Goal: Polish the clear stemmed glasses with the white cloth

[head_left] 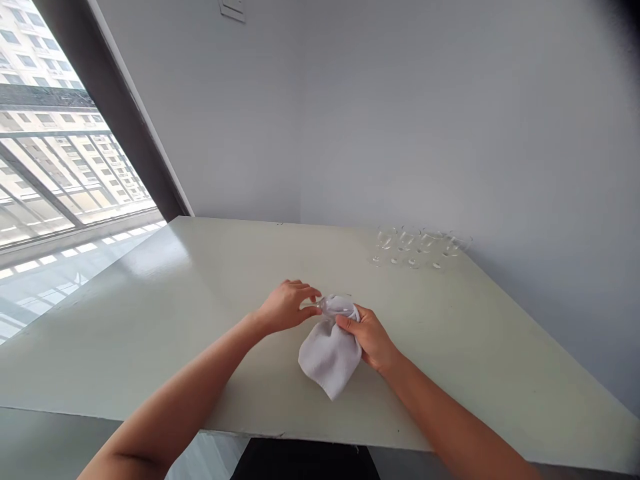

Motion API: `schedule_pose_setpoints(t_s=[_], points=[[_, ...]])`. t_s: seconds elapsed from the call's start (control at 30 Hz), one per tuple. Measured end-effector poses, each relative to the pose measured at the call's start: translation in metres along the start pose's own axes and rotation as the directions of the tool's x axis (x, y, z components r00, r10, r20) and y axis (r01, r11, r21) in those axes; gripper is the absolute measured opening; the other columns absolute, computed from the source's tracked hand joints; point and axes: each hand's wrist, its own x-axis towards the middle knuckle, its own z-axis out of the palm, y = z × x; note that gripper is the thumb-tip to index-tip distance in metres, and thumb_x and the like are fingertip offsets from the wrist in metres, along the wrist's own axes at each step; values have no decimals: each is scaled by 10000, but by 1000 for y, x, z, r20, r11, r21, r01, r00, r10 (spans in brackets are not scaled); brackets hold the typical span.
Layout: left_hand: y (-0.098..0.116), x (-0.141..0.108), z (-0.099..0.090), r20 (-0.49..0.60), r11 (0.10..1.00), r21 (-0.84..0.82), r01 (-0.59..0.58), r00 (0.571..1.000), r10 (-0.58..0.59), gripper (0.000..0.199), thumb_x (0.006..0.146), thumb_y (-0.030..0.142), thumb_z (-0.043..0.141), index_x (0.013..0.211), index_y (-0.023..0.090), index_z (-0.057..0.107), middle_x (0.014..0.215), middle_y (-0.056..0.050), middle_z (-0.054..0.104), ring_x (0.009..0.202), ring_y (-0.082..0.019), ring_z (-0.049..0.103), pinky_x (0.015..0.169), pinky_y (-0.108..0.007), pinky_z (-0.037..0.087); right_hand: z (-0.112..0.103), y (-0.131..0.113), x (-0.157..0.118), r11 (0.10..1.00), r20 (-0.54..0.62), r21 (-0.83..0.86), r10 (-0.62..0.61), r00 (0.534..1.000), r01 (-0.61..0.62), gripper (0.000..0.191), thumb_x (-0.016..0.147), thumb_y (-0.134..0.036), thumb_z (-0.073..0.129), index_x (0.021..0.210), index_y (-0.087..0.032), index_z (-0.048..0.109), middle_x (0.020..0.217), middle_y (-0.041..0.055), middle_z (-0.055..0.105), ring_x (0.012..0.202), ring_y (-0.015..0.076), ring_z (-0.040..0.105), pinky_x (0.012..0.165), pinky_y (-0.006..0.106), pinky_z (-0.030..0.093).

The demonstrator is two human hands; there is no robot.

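Near the middle of the table, a clear stemmed glass [336, 305] lies sideways between my hands. My left hand [291, 305] is closed on its stem end with thumb and fingers. A pale, white-lilac cloth [330, 359] is gripped in my right hand [367, 333], with part of it pushed against or into the bowl of the glass. The rest of the cloth hangs down toward the table's front edge. The fingers of my right hand are partly hidden behind the cloth and the glass.
Several clear stemmed glasses [413, 247] stand together at the back right of the pale table [240, 267], near the wall. A grey wall [425, 120] rises behind and to the right. At the left is a window [65, 147] with a railing outside.
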Motion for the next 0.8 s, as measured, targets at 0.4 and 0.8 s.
schedule_pose_setpoints(t_s=[0.4, 0.8], points=[[-14, 0, -7, 171, 992, -122, 16, 985, 5, 259, 793, 444, 497, 858, 244, 648, 702, 15, 634, 609, -118, 529, 604, -239, 372, -6, 0, -4, 930, 205, -330, -100, 974, 165, 218, 686, -307, 677, 868, -191, 644, 724, -13, 565, 663, 118, 485, 621, 252, 370], [-1, -1, 7, -172, 916, 372, -154, 958, 231, 263, 848, 395, 443, 805, 198, 612, 620, -15, 578, 648, -141, 492, 786, -345, 330, -9, 3, 5, 971, 188, -191, -110, 976, 146, 343, 668, -331, 688, 975, -203, 607, 765, 3, 602, 658, 132, 544, 606, 252, 418]])
